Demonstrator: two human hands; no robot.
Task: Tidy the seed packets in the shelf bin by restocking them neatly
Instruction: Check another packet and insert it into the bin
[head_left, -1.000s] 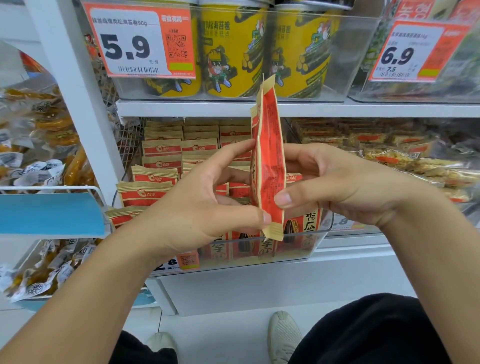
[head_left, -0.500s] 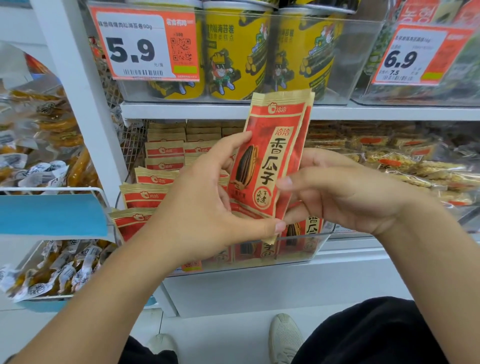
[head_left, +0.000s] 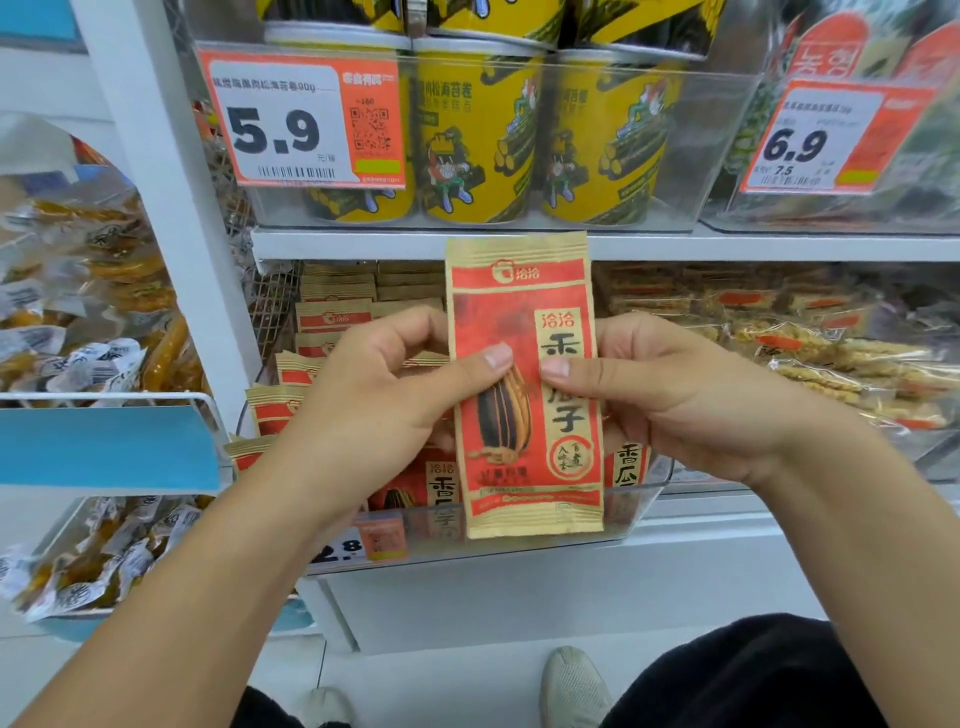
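A red and tan seed packet (head_left: 524, 312) stands upright with its front facing me, held in front of the clear shelf bin (head_left: 644, 499). My left hand (head_left: 374, 395) grips its left edge, thumb pressed on the front. My right hand (head_left: 675, 395) grips the right edge the same way, thumb on the front. Behind and to the left, several more seed packets (head_left: 332, 317) stand in rows inside the bin, partly hidden by my hands.
Yellow snack tubs (head_left: 478, 135) fill a clear bin on the shelf above, with a 5.9 price tag (head_left: 301, 119). Clear-wrapped snack bars (head_left: 831, 353) lie to the right. A wire basket of wrapped snacks (head_left: 93, 312) hangs at left beside the white shelf post (head_left: 171, 208).
The packet has turned from edge-on to facing me flat and upright. Both thumbs have come onto its front, and my view has moved closer to the shelf.
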